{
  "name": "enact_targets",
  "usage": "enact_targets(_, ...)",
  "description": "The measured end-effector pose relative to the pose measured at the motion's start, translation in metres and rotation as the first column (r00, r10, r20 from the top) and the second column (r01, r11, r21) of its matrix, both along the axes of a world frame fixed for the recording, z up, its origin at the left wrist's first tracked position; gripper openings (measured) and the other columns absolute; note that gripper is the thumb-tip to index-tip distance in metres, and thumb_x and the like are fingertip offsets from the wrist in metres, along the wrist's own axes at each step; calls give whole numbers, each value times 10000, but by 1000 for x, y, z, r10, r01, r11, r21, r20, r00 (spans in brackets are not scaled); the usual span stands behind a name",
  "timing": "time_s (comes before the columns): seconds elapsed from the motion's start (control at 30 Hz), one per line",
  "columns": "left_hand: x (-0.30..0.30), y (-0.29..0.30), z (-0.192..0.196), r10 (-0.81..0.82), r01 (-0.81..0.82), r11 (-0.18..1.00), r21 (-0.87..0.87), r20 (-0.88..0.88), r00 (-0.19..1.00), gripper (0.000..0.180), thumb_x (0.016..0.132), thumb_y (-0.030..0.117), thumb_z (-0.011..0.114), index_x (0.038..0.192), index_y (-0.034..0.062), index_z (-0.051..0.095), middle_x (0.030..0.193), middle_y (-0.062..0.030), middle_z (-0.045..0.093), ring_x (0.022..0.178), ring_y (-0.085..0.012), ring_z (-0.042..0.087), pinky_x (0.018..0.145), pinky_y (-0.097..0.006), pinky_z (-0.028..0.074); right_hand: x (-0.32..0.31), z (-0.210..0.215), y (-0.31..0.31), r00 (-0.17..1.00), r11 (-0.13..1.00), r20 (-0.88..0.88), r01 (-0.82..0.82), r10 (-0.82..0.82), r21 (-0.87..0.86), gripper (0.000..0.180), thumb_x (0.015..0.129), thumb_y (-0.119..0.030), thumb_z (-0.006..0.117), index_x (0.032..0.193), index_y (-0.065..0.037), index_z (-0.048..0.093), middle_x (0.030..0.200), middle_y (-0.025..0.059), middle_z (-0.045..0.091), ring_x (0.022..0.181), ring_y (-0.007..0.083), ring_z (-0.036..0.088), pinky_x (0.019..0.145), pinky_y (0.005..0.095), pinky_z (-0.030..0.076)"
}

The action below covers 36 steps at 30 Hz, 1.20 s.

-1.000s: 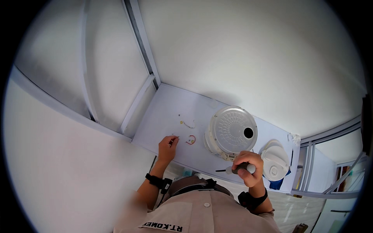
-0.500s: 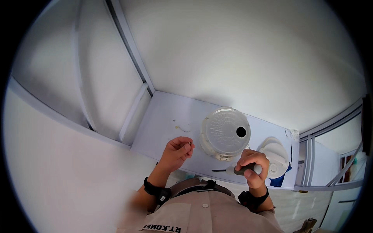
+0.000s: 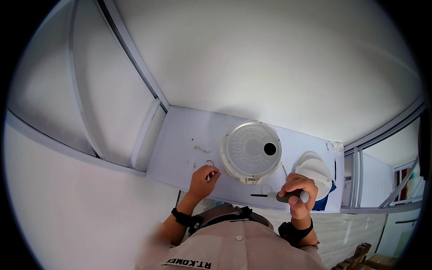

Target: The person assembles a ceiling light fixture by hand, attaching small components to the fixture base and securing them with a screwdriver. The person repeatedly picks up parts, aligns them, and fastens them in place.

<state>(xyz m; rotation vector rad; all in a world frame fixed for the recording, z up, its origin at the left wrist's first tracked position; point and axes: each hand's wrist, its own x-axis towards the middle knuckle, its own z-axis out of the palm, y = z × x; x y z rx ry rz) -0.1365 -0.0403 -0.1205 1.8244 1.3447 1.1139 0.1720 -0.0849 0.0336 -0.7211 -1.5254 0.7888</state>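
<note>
1. The left hand (image 3: 203,179) rests on the white table (image 3: 180,135), fingers curled in narrow and pinched together at the tips; whatever it may be pinching is too small to tell
2. A black wrist strap (image 3: 181,218) sits on the forearm just behind this hand
3. A small reddish ring (image 3: 209,162) lies on the table just beyond the fingertips of the left hand, close to them; whether it touches them cannot be told
4. Farther out from the same hand, up and slightly left, lie a few tiny bits (image 3: 198,147), one yellowish, well clear of the fingers
5. Just to the right of the left hand lies the round white lid (image 3: 251,152), ribbed face up, with a dark round hole near its right edge; it sits between the two hands and beyond both
6. The right hand (image 3: 298,191) is closed in a fist around the grey handle of a screwdriver (image 3: 288,196), whose dark thin shaft points left along the table toward the left hand, its tip near the lid's lower edge
7. Just beyond the right hand's knuckles, slightly right, sits a smaller white cap (image 3: 315,167), with something blue (image 3: 323,201) under its near edge
8. A black band circles the right wrist
</note>
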Motion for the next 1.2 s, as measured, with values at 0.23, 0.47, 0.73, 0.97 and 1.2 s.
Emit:
enact_targets(0.23,-12,-10,-51,147,-151,989,5,-257,955,94,919,102,752,1006,67,765,970,-82,734,836,-301,717,714,-396,579,-4,-4,13,1000,1000,0,-30,30,-8,190,776,-152,677,918,-27,671,749,94,721,633,195,628,593,311,472)
enact_targets(0.47,3,-2,-60,186,-191,981,18,-335,924,112,904,104,742,1005,82,784,974,-89,739,857,-319,715,741,-409,580,-19,-7,28,989,990,45,-143,143,-13,166,815,-122,684,944,-19,677,759,99,719,646,201,642,604,324,489)
enact_targets(0.73,6,4,-73,154,-169,985,-17,-322,934,103,897,114,747,991,85,777,954,-85,732,850,-325,718,716,-421,581,-41,-20,48,958,979,211,-203,196,13,135,792,-57,681,927,-58,667,766,40,714,631,213,637,614,336,494)
enact_targets(0.97,0,0,-68,278,-294,955,-24,-260,925,181,894,93,730,1075,101,736,1033,-76,710,893,-317,714,724,-421,584,-48,-26,53,947,974,225,-224,228,-44,134,779,-55,684,912,-54,667,763,51,711,638,226,646,618,340,498)
enact_targets(1.2,-51,20,-72,522,-541,841,32,-313,793,161,943,157,729,1093,97,737,1037,-83,703,928,-306,706,782,-408,568,-48,-28,54,942,969,232,-230,244,-84,151,777,-46,687,926,-56,666,763,59,710,645,234,652,630,340,501)
